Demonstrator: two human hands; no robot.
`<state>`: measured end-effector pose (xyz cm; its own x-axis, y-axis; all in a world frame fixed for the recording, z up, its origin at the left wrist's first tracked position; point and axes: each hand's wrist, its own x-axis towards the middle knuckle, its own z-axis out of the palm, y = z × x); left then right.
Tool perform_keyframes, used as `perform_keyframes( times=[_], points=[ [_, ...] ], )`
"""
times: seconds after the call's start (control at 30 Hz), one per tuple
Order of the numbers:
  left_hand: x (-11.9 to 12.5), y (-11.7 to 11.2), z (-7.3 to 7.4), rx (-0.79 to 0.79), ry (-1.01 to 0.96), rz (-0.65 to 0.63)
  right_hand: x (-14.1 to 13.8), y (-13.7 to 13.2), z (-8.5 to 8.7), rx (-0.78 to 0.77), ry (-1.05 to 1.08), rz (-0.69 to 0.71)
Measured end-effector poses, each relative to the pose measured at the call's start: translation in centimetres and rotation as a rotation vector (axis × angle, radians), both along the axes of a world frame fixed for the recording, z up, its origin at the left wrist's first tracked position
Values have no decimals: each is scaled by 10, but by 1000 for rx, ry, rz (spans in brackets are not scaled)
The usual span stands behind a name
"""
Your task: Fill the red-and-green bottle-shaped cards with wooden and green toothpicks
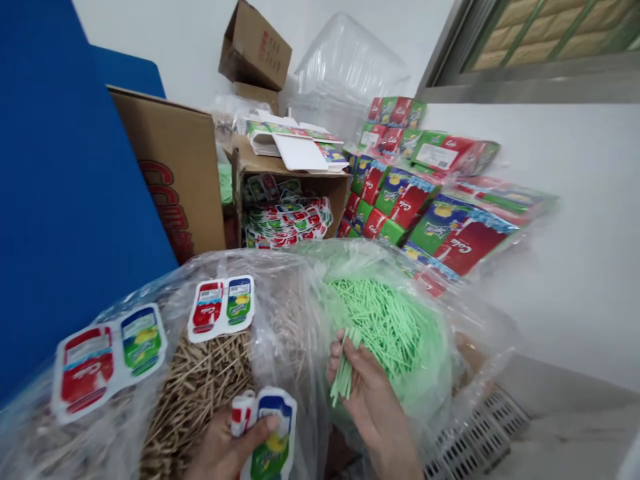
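Observation:
My left hand (pixel 227 443) is closed on a two-part printed packet (pixel 273 437), its blue-green half facing up under the thumb. In my right hand (pixel 367 390) is a small bundle of thin light-green sticks (pixel 344 373), pinched between thumb and fingers. That hand is at the near edge of a clear bag heaped with loose green sticks (pixel 383 317). Below and left, brown sticks (pixel 200 380) fill another clear bag. Two more flat packets with red and green bottle shapes lie on the plastic: one packet (pixel 221 308) above the brown sticks, another packet (pixel 110 360) farther left.
An open carton (pixel 290 167) behind the bags holds many printed packets. Stacked cola-printed boxes (pixel 400 193) stand at the right, by the wall. A tall carton (pixel 170 180) and a blue panel (pixel 65 180) are at the left. A grey plastic crate (pixel 475 433) sits low right.

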<state>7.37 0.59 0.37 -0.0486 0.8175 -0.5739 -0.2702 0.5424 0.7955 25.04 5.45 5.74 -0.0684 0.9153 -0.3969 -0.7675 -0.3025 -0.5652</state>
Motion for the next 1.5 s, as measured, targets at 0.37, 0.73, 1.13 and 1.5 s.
perform_keyframes(
  times=[0.37,0.73,1.13,1.5],
  points=[
    [-7,8,-16,524,721,-310,-40,-10,-9,65,-186,-25],
    [-9,13,-28,676,802,-473,-48,-8,-37,3,-335,9],
    [-6,10,-24,669,674,-422,-49,0,-34,13,-420,33],
    [-8,9,-8,525,439,-328,-48,-13,-36,404,-814,296]
  ],
)
